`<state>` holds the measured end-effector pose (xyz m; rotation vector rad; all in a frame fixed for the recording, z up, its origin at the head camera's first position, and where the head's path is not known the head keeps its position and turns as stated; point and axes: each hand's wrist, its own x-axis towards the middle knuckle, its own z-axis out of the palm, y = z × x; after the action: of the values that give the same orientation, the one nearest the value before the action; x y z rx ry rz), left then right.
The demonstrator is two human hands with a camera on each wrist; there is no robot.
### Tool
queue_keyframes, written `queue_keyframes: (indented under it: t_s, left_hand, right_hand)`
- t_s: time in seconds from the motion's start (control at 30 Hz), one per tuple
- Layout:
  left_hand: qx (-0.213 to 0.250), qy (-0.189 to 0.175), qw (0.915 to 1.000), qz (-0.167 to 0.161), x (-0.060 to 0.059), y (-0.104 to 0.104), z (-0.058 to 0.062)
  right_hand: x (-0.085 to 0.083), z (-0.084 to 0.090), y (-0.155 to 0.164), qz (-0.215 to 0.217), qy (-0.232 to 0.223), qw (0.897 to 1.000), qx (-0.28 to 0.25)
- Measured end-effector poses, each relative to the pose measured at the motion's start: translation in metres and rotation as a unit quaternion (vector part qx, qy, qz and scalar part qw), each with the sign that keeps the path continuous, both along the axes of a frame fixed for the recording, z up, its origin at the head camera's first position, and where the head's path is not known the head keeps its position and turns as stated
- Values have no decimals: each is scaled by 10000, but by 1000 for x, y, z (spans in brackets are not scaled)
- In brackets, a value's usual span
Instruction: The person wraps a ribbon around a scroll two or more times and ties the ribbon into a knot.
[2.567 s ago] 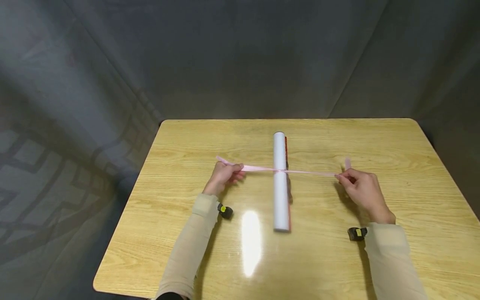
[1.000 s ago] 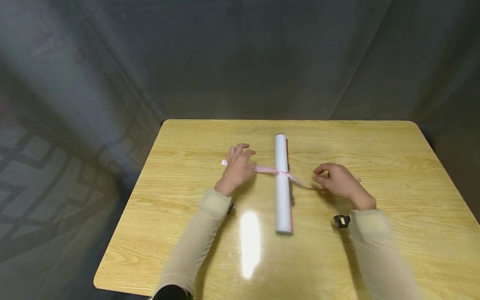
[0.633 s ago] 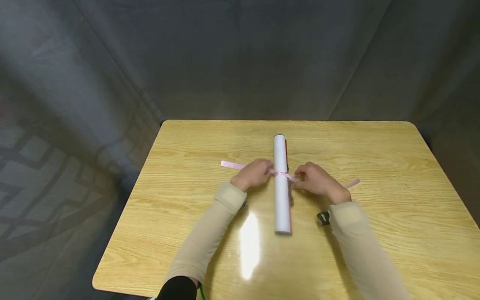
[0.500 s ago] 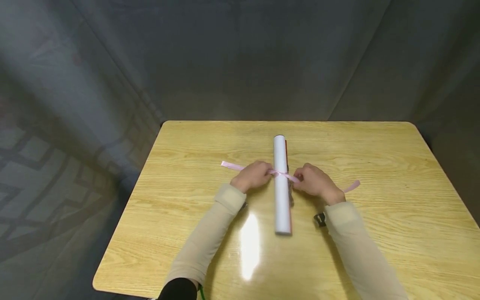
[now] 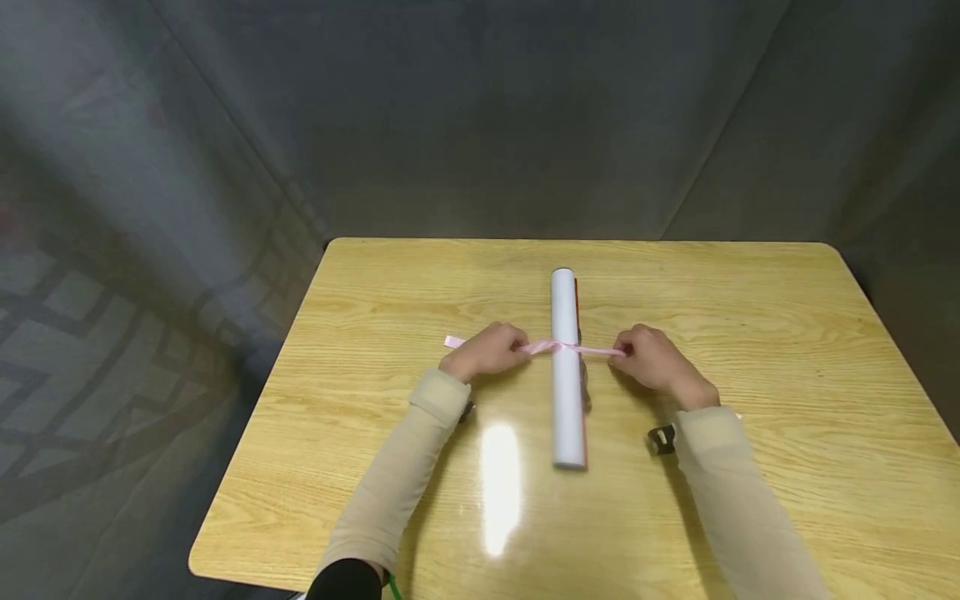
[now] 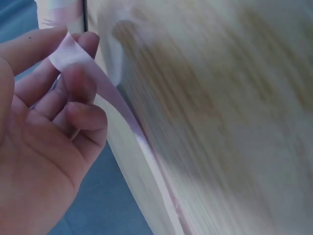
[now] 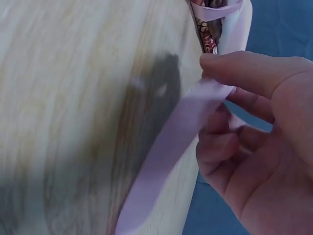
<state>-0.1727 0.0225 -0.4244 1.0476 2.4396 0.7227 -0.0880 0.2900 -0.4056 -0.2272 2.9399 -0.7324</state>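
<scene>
both hands slid outward since 0.5 s ago: left hand (image 5: 486,353) at 9 o'clock, right hand (image 5: 651,360) at 3, each pinching thin pink satin ribbon (image 5: 542,346), now taut across white rolled paper tube (image 5: 566,367); knot prob. tightening.

Overhead light leaves a bright oval of glare on the desk (image 5: 501,487) near its front edge, while the grey backdrop (image 5: 480,117) stays dim. Soft shadows sit under both forearms. Both wrist views are motion-blurred, the wood grain smeared.
</scene>
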Motion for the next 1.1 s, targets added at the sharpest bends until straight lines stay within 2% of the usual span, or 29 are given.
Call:
queue_keyframes:
  t_s: [0.1,0.3,0.47,0.63,0.73,0.87,0.97,1.1]
  left_hand:
    - [170,-114,9998,-64,1,0,1]
    - [576,-570,9966,113,3,-4,0]
    - [853,-870,9922,248,2,-11,2]
    - [1439,-1250,9810,351,1,-14,4]
    - [1815,-1303,9740,367,0,-12,4]
    - [2283,-1342,9629,514,0,-7,3]
    - [2575,-1375,9539,702,0,-3,2]
    - [3006,-1623,9358,869,0,4,3]
  right_hand:
    - [0,2,3,9,-104,9998,-162]
    - [6,8,12,-200,-619,9941,-869]
    - [11,14,25,-284,-810,9908,-1044]
    - [12,17,31,-195,-1172,9814,-1511]
    - [13,17,32,-212,-1230,9755,-1814]
    - [14,17,28,-389,-1072,9683,-2223]
    - [13,15,23,-601,-912,9583,-2640]
    - [9,11,15,-804,-654,9435,-3147]
